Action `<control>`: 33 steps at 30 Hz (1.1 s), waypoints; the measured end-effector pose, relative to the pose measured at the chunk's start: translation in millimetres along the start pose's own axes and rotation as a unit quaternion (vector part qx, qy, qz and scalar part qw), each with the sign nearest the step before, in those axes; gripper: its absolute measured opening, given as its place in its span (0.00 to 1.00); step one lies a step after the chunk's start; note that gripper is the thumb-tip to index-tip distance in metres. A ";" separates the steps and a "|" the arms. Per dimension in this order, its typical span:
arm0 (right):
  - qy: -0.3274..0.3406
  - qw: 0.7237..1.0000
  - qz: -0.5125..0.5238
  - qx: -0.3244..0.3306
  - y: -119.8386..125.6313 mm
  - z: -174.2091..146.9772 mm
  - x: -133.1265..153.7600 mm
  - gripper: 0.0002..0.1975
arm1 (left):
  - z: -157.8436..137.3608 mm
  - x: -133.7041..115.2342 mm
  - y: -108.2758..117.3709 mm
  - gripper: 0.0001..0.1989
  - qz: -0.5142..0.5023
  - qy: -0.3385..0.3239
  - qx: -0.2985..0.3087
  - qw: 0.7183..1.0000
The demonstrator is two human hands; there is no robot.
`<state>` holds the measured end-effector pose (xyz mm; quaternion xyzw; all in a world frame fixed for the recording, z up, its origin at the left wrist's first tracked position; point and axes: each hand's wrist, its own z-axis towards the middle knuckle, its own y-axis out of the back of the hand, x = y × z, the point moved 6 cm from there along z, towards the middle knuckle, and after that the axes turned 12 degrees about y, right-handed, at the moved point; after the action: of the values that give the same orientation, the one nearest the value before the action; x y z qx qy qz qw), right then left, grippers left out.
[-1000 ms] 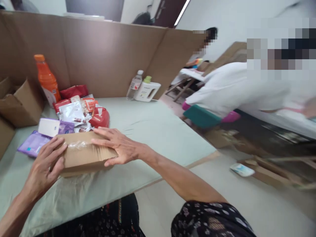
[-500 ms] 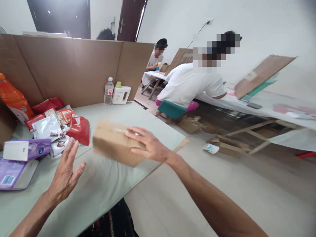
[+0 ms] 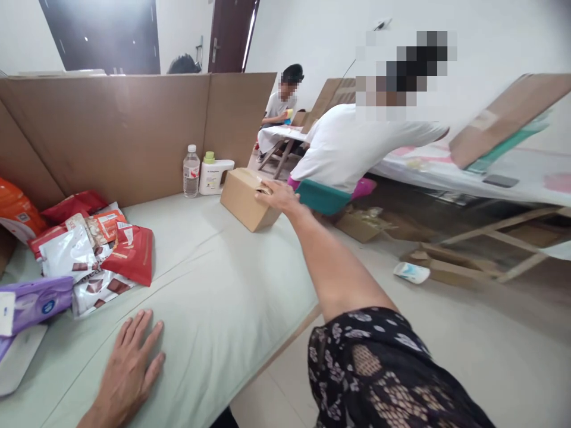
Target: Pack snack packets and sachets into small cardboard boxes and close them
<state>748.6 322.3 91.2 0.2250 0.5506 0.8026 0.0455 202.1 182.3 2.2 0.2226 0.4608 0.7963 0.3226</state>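
A closed brown cardboard box (image 3: 243, 202) stands on the cloth-covered table (image 3: 200, 309), close to its far right corner. My right hand (image 3: 280, 196) reaches out and grips the box at its top right end; some fingertips are hidden behind the edge. Flat on the cloth at the lower left rests my left hand (image 3: 134, 359), fingers spread and holding nothing. Left of that hand lie a purple package (image 3: 42, 303) and a pile of snack pouches, among them a red pouch (image 3: 134, 252) and a white pouch (image 3: 69, 252).
Behind the box are a clear water bottle (image 3: 191, 172) and a white jug with a green cap (image 3: 213, 175). A cardboard screen (image 3: 134, 131) borders the table's back. An orange bottle (image 3: 18, 205) leans at left. A seated co-worker (image 3: 339, 142) is on the right.
My right hand has carried the box away from me to the table's far right corner. My left hand has come down onto the cloth. The view has shifted slightly.
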 end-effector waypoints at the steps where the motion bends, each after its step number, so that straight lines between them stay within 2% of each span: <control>1: -0.006 1.000 0.000 -0.001 -2.7 6.9 3.3 0.33 | 1.0 0.1 0.8 0.23 0.001 -0.001 0.002 1.000; 5: -0.010 1.000 -0.014 -0.013 -1.5 10.2 12.2 0.41 | 1.3 0.2 1.5 0.24 -0.008 0.009 0.026 1.000; 7: 0.012 0.998 -0.028 -0.055 5.9 -2.5 13.0 0.42 | -0.4 -2.7 2.7 0.23 -0.025 0.033 0.062 0.997; 9: 0.040 0.987 -0.036 -0.153 14.0 -21.7 11.3 0.38 | -2.5 -8.2 3.1 0.23 -0.053 0.060 0.125 0.989; 10: 0.033 0.978 -0.038 -0.201 13.8 -33.2 8.5 0.35 | -3.7 -11.0 2.4 0.23 -0.071 0.076 0.163 0.981; 12: 0.028 0.966 -0.024 -0.256 -1.1 -58.4 10.3 0.27 | -5.1 -16.0 1.5 0.25 -0.102 0.098 0.217 0.966; 13: 0.051 0.966 -0.011 -0.253 -15.9 -72.8 19.5 0.23 | -5.0 -16.9 1.7 0.26 -0.109 0.111 0.224 0.962; 14: 0.106 0.970 0.011 -0.220 -35.5 -89.0 36.8 0.19 | -4.8 -17.7 1.5 0.26 -0.116 0.122 0.229 0.959; 16: 0.241 0.965 0.059 -0.086 -83.6 -133.0 88.0 0.17 | -4.6 -19.6 1.6 0.26 -0.124 0.137 0.229 0.956; 19: 0.362 0.927 0.083 0.049 -139.7 -214.3 176.0 0.16 | -7.0 -24.4 7.2 0.24 -0.136 0.132 0.222 0.956; 21: 0.409 0.905 0.085 0.077 -157.9 -259.9 230.5 0.21 | -14.5 -26.1 18.4 0.22 -0.149 0.111 0.216 0.959; 23: 0.450 0.885 0.095 0.075 -161.5 -295.6 274.4 0.22 | -29.9 -22.6 36.6 0.18 -0.167 0.090 0.205 0.960; 25: 0.493 0.860 0.117 0.065 -156.9 -324.1 304.2 0.21 | -52.8 -9.6 60.4 0.16 -0.182 0.098 0.181 0.962; 28: 0.535 0.828 0.155 0.064 -148.9 -352.8 322.0 0.21 | -93.8 33.0 100.1 0.14 -0.180 0.199 0.109 0.957; 30: 0.534 0.823 0.177 0.075 -147.4 -361.0 321.4 0.21 | -119.3 72.2 124.4 0.15 -0.165 0.290 0.049 0.941; 33: 0.513 0.827 0.211 0.096 -146.8 -359.4 318.1 0.20 | -145.4 134.8 149.5 0.18 -0.137 0.409 -0.039 0.902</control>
<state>290.5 171.2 -47.7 -0.1049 0.5081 0.7355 -0.4357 -32.2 138.5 71.9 -0.2002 0.5469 0.7825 0.2201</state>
